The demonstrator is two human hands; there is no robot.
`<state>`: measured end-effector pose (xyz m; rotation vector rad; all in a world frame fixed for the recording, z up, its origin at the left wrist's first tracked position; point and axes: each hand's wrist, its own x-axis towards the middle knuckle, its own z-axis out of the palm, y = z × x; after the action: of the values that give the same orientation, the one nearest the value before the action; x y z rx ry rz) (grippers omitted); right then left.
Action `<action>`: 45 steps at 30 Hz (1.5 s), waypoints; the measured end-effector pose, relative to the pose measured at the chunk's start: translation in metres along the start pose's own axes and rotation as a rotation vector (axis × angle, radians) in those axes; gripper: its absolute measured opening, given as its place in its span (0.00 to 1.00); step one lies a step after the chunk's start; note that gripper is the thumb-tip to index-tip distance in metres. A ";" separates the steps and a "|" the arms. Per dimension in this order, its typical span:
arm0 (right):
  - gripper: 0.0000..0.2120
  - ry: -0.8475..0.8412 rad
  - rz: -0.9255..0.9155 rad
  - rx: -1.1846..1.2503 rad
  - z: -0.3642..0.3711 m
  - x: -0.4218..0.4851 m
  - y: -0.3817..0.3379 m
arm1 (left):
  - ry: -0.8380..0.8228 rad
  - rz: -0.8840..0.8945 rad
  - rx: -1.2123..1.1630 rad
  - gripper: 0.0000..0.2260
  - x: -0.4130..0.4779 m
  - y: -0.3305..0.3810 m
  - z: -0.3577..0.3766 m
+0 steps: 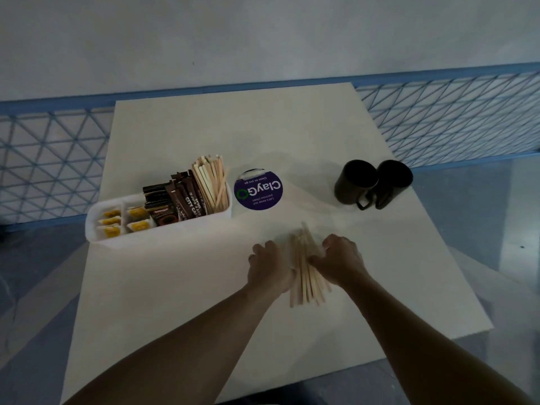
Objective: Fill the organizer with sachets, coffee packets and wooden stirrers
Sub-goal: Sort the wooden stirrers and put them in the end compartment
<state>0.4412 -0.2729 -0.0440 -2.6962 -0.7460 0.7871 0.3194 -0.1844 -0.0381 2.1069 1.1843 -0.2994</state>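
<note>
Head view looks down on a white table (181,311) where a bundle of loose stirrers (304,277) lies flat between the two hands, close to the near-middle of the surface. The left hand (270,266) cups the bundle from its left side with curled fingers, and the right hand (340,260) closes on it from the right, fingers bent over the sticks; both hold the bundle in a narrow grip, though the fingertips underneath are hidden.

The bundle's long axis runs near to far, fanning slightly at the far end. The organizer (93,229) sits far and to the left of the grip, its own length running left to right. Its rightmost compartment, the one closest to the hands, already carries upright stirrers (211,185). Coffee packets (175,200) fill the middle and yellow sachets (112,222) the left sections.

So the coming move, as I judge it, turns on this: the sticks must travel up-left and tip from lying to standing. The left hand is nearer that compartment (only slightly), so it looks better placed to carry. A splayed bundle may snag on the sticks already standing there.

A round purple sign (258,190) stands just right of the organizer, and two dark mugs (374,182) sit well apart at far right.
</note>
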 end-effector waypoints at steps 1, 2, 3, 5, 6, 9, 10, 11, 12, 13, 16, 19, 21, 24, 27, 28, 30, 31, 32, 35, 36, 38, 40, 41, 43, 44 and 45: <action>0.22 -0.001 -0.012 -0.002 0.002 -0.001 0.002 | 0.007 -0.008 0.001 0.27 -0.003 0.002 0.003; 0.22 -0.002 -0.025 0.000 0.003 -0.003 0.002 | 0.018 -0.018 -0.010 0.29 -0.005 0.004 0.006; 0.21 -0.003 -0.033 0.006 0.004 -0.003 0.003 | 0.031 -0.033 -0.032 0.32 -0.005 0.006 0.011; 0.18 0.002 -0.050 0.029 0.006 -0.004 0.004 | 0.073 -0.058 -0.070 0.38 -0.006 0.007 0.018; 0.17 0.004 -0.058 0.039 0.007 -0.005 0.004 | 0.094 -0.060 -0.075 0.39 -0.006 0.007 0.022; 0.13 0.000 -0.084 0.038 0.006 -0.005 0.005 | 0.152 -0.060 -0.072 0.37 -0.008 0.008 0.028; 0.11 -0.002 -0.094 0.040 0.005 -0.005 0.005 | 0.165 -0.056 -0.068 0.36 -0.008 0.007 0.029; 0.09 -0.004 -0.099 0.044 0.004 -0.004 0.006 | 0.169 -0.056 -0.066 0.36 -0.007 0.008 0.030; 0.08 -0.004 -0.108 0.053 0.002 -0.005 0.005 | 0.170 -0.057 -0.074 0.35 -0.007 0.008 0.030; 0.07 -0.008 -0.116 0.068 0.001 -0.005 0.005 | 0.164 -0.062 -0.086 0.33 -0.006 0.008 0.029; 0.09 -0.026 -0.145 0.081 -0.002 -0.005 0.005 | 0.150 -0.059 -0.102 0.29 -0.005 0.005 0.025; 0.09 -0.020 -0.149 0.090 -0.002 -0.004 0.007 | 0.133 -0.053 -0.102 0.29 -0.003 0.001 0.023; 0.11 -0.004 -0.156 0.070 0.000 -0.005 0.007 | 0.130 -0.057 -0.119 0.28 -0.002 0.001 0.022; 0.17 0.041 -0.153 0.029 0.007 -0.006 0.009 | 0.163 -0.080 -0.138 0.26 -0.003 0.004 0.024; 0.15 0.072 -0.147 -0.005 0.016 -0.002 0.012 | 0.201 -0.105 -0.139 0.25 -0.003 0.009 0.028; 0.13 0.075 -0.139 -0.006 0.017 -0.001 0.012 | 0.211 -0.106 -0.126 0.23 -0.003 0.010 0.029; 0.09 0.083 -0.121 -0.022 0.017 0.000 0.011 | 0.217 -0.099 -0.088 0.20 -0.002 0.011 0.029; 0.06 0.085 -0.114 -0.040 0.015 0.000 0.011 | 0.214 -0.091 -0.069 0.19 -0.001 0.010 0.028; 0.05 0.079 -0.107 -0.058 0.013 0.000 0.011 | 0.207 -0.084 -0.052 0.18 0.000 0.009 0.027; 0.05 0.066 -0.104 -0.090 0.010 0.000 0.012 | 0.182 -0.060 0.004 0.15 0.002 0.002 0.019; 0.05 0.066 -0.108 -0.098 0.008 0.001 0.011 | 0.178 -0.056 0.014 0.15 0.002 -0.002 0.017; 0.03 0.063 -0.113 -0.113 0.008 0.002 0.011 | 0.174 -0.053 0.026 0.15 0.003 -0.008 0.014; 0.03 0.047 -0.117 -0.118 0.009 0.003 0.011 | 0.176 -0.052 0.046 0.14 0.003 -0.012 0.013; 0.03 0.038 -0.116 -0.118 0.010 0.004 0.011 | 0.178 -0.052 0.056 0.13 0.003 -0.012 0.012; 0.04 0.016 -0.101 -0.104 0.011 0.006 0.011 | 0.176 -0.062 0.069 0.12 0.004 -0.012 0.012; 0.04 0.004 -0.096 -0.093 0.012 0.007 0.011 | 0.169 -0.073 0.074 0.12 0.004 -0.011 0.012; 0.04 -0.008 -0.096 -0.085 0.012 0.008 0.011 | 0.161 -0.083 0.082 0.12 0.004 -0.009 0.011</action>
<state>0.4444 -0.2770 -0.0612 -2.7096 -0.9235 0.7605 0.3151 -0.1863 -0.0525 2.1891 1.3771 -0.2225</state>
